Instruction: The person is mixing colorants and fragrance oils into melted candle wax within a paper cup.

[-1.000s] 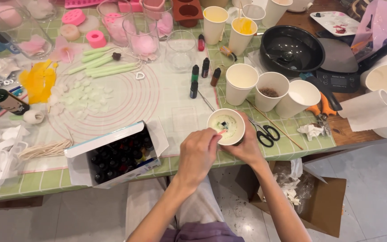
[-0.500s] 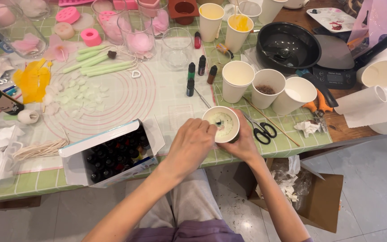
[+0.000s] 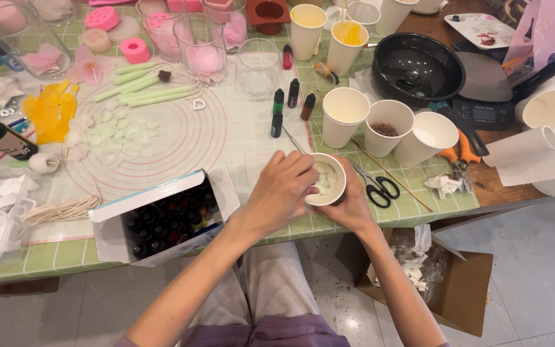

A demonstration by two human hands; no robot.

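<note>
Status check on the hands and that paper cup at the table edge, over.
Left hand over the paper cup, fingers at its rim. Right hand cradles the cup from behind. Pale liquid inside. Scissors lie close beside it.

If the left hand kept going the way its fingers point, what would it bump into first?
The left hand points right, over the paper cup that both hands hold. It would probably meet that cup's rim first, then the black scissors beyond, though depth is hard to judge.

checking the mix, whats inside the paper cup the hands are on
Inside the paper cup a pale, greenish-white liquid with dark specks shows. The left hand covers its near-left rim; whatever the fingers dip in is hidden.
</note>
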